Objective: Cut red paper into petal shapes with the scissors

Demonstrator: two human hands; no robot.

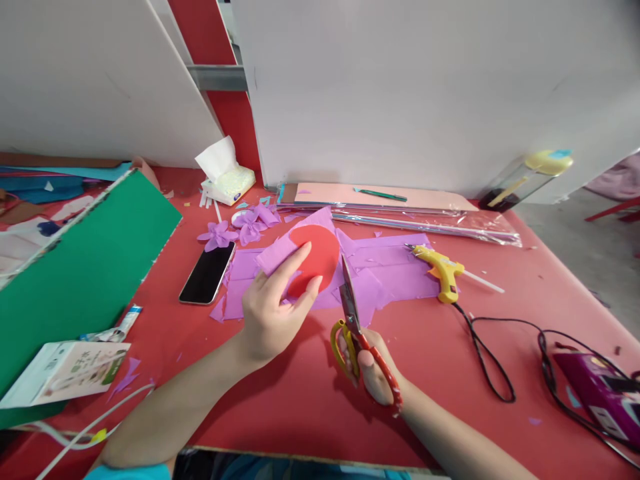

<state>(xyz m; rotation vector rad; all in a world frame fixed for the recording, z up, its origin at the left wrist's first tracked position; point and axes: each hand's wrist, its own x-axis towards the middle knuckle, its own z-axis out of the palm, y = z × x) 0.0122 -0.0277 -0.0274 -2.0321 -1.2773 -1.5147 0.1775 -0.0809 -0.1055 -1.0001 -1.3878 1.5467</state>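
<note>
Red tabletop (290, 413) under purple paper (403, 273); white panels (400, 93) behind, grey floor (585, 233) beyond.

Your left hand (267, 317) holds a red disc (324, 250) and purple paper (278, 253); just right of its fingertips (314, 285) are scissors (351, 312), gripped in your right hand (377, 370). Left of them lies a phone (207, 273).

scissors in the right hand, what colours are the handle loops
One handle loop is red, the other loop yellow; the head view shows both.
</note>
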